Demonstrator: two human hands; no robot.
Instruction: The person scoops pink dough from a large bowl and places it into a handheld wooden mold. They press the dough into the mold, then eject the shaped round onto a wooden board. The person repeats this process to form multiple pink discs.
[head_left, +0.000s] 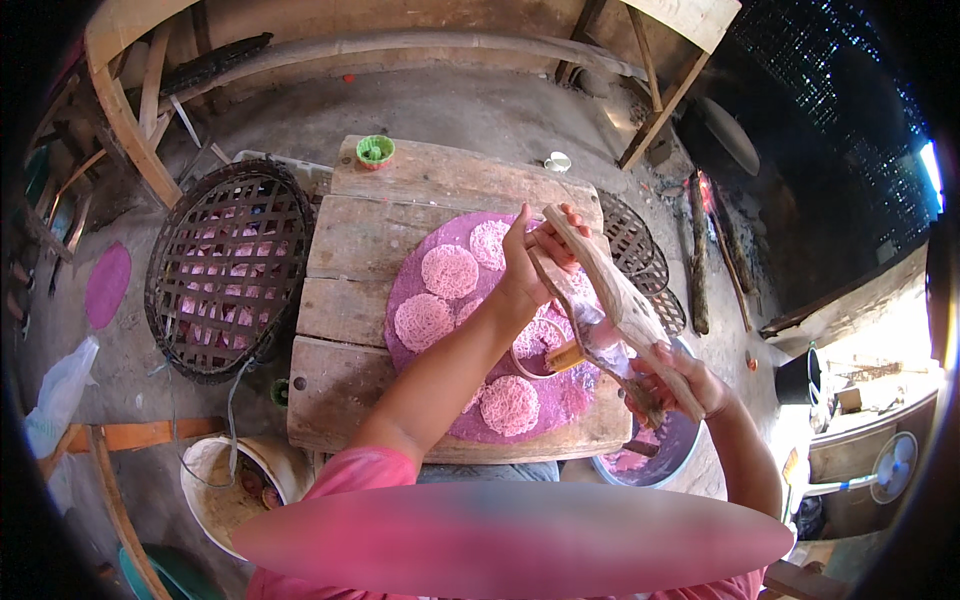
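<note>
Both my hands grip a two-piece wooden press point(622, 295), held slanted above the low table's right side. My left hand point(540, 250) is closed round its far end. Around the near end are the fingers of my right hand point(692, 385). Between the two wooden pieces, pinkish material partly shows. Below lies a round purple mat point(408, 370) with several lacy pink noodle discs, one of them a disc point(510, 406) at the near edge. A ring with a yellowish handle point(565, 356) rests on the mat beneath the press, partly hidden by it.
A plank table point(340, 320) carries the mat and a green-and-pink bowl point(375, 150). A white cup point(558, 161) is beyond it. Left stands a woven basket point(230, 265); nearer, a white bucket point(215, 500). A blue-rimmed basin point(680, 455) with pink contents sits right, and logs point(698, 255) lie farther back.
</note>
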